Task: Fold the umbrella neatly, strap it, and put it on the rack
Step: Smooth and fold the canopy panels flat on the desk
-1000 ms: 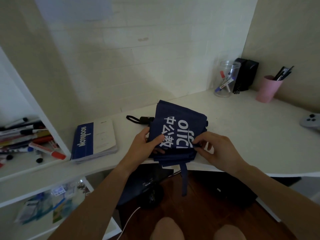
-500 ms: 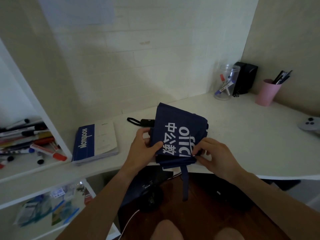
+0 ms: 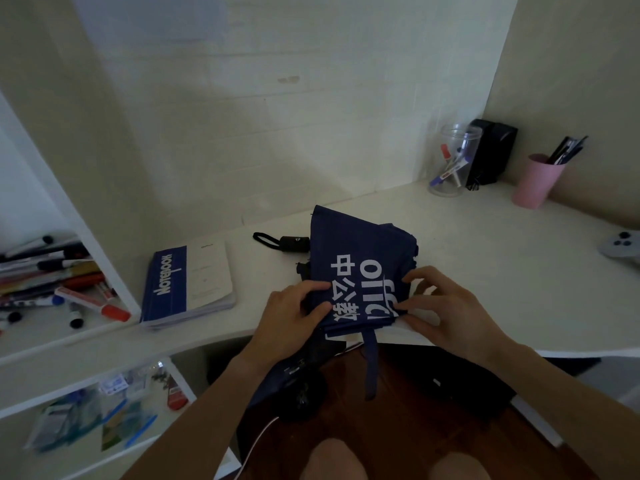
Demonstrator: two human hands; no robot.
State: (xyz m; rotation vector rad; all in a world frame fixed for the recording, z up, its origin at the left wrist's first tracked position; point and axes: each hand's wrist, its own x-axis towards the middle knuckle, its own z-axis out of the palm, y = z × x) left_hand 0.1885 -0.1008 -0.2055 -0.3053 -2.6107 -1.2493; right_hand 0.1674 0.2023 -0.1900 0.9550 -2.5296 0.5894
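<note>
A navy blue folding umbrella (image 3: pixel 360 251) with white lettering lies at the front edge of the white desk (image 3: pixel 502 271), its canopy gathered in flat folds. Its black handle with a wrist loop (image 3: pixel 282 241) sticks out to the left. The blue strap (image 3: pixel 371 362) hangs down over the desk edge. My left hand (image 3: pixel 289 317) pinches the folds on the left side near the lettering. At the right front corner, my right hand (image 3: pixel 446 306) pinches the fabric edge between thumb and fingers.
A blue and white notebook (image 3: pixel 188 282) lies left of the umbrella. White shelves (image 3: pixel 93 244) at the left hold several markers (image 3: pixel 62 282). At the back right stand a clear jar (image 3: pixel 452 161), a black box (image 3: pixel 491 150) and a pink cup (image 3: pixel 536 180). A grey controller (image 3: pixel 623 245) lies at the far right.
Both hands have shifted slightly along the umbrella's front edge, still working the folds. The right fingers have moved up onto the fabric corner. The umbrella stays in place.
</note>
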